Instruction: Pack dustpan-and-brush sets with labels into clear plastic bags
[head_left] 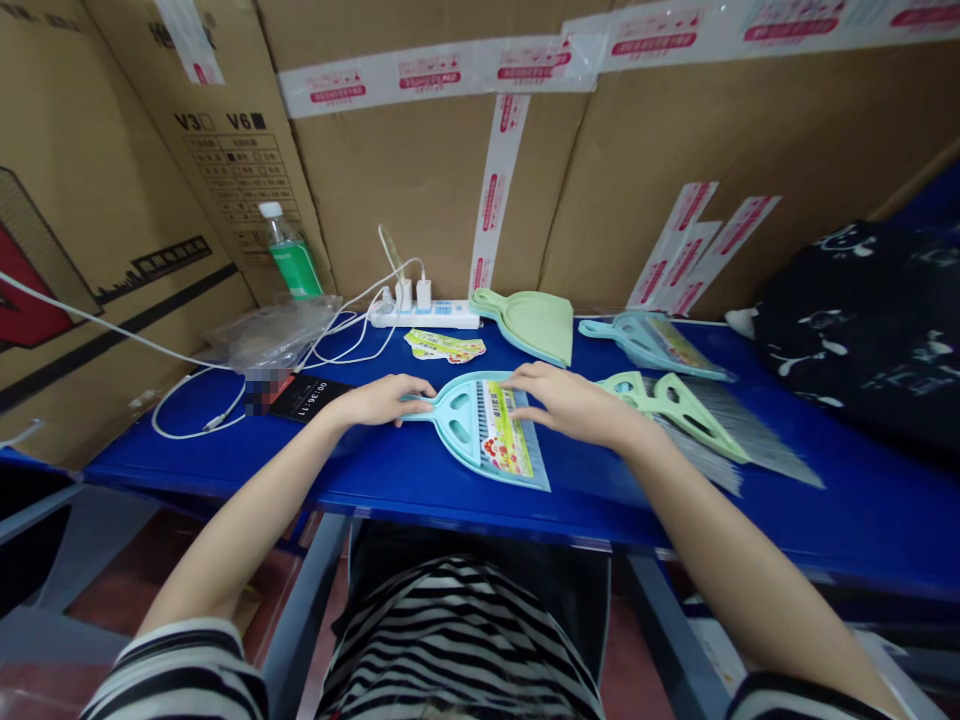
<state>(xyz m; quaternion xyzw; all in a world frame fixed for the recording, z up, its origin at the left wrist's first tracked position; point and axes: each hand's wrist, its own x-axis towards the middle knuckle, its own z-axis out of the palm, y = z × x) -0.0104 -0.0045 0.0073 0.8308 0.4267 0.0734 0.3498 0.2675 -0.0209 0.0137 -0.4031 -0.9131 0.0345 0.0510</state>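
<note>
In front of me on the table lies a light blue dustpan with a matching hand brush nested in it. A yellow and white printed label card lies across the grey bristles. My left hand closes around the handle end of the set, at its left. My right hand reaches over the bristle side from the right. Its fingers are apart and stretched out, with the tips touching the upper part of the label card.
Two green hand brushes lie at the right. Behind are stacked dustpans, a wrapped blue set and loose label cards. At the left are a power strip, cables, a phone, a bottle and plastic wrap.
</note>
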